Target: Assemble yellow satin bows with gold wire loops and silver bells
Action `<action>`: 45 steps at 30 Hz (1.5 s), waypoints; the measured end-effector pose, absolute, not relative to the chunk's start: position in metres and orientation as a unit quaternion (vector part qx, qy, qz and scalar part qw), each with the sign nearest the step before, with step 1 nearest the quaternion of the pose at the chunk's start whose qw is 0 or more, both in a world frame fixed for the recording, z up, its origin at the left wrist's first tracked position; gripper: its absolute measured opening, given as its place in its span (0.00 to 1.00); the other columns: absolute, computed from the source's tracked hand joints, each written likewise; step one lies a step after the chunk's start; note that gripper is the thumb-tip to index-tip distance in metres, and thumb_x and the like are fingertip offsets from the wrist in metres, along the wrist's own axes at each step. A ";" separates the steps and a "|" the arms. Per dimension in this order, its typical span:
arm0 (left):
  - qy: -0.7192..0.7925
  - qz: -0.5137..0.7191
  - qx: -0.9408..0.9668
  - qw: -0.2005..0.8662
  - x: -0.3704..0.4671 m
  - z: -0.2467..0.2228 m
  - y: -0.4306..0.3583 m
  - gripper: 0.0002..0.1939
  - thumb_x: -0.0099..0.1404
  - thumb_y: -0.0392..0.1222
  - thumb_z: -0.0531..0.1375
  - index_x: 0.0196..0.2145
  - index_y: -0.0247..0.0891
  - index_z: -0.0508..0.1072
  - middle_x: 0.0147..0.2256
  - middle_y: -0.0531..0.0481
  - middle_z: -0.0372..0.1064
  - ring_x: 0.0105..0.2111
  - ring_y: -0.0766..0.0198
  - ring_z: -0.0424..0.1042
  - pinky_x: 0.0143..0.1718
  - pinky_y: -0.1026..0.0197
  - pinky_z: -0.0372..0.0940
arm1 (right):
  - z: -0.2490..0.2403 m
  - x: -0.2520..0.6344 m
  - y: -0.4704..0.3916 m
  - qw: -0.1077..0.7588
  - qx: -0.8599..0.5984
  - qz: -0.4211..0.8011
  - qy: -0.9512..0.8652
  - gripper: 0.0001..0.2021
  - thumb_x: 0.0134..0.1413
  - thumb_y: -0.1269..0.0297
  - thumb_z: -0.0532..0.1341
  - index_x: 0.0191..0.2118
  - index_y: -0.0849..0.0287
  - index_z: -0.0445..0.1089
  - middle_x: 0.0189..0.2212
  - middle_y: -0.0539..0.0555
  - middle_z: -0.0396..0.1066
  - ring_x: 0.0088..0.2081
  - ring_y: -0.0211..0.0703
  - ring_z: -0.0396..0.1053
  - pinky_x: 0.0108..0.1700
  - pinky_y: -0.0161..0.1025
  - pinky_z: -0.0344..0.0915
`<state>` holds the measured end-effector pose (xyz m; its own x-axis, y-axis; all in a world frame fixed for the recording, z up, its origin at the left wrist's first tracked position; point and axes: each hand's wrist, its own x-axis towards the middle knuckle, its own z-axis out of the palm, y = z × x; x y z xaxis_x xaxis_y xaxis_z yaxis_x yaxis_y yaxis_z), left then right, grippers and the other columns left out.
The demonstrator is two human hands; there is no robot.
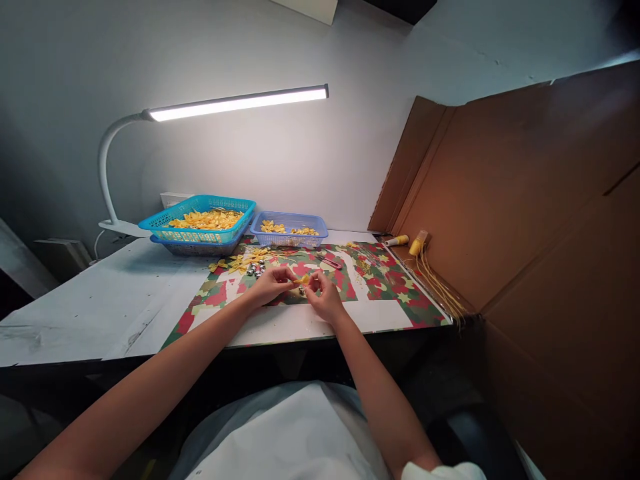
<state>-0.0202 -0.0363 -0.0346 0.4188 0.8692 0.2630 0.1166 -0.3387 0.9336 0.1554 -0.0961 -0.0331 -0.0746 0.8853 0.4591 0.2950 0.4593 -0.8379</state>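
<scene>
Both hands meet over the camouflage-patterned sheet (pixel 425 306) near the table's front. My left hand (pixel 274 283) is closed in a pinch on the left side of a small yellow bow (pixel 305 279). Pinched on the bow's right side is my right hand (pixel 324 295). A small shiny piece (pixel 301 290) shows just under the bow, between the fingertips. Left of my hands lie loose yellow bows (pixel 239 262) and a small cluster of silver bells (pixel 255 269).
A turquoise basket (pixel 200 235) of yellow bows sits stacked at the back left, beside a purple-blue basket (pixel 290 241). Behind my hands lies a red cutter (pixel 330 263). Yellow cords (pixel 437 280) run along the right edge by a cardboard panel (pixel 540 200). A lamp (pixel 240 103) hangs above.
</scene>
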 end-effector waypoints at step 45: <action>0.372 0.497 0.690 0.373 -0.014 -0.033 -0.044 0.16 0.52 0.53 0.69 0.26 0.36 0.75 0.19 0.56 0.65 0.18 0.71 0.57 0.20 0.67 0.52 | -0.036 0.159 -0.089 0.555 -0.476 0.223 -0.645 0.12 0.48 0.66 0.60 0.17 0.56 0.61 0.37 0.53 0.64 0.46 0.49 0.61 0.53 0.47 0.57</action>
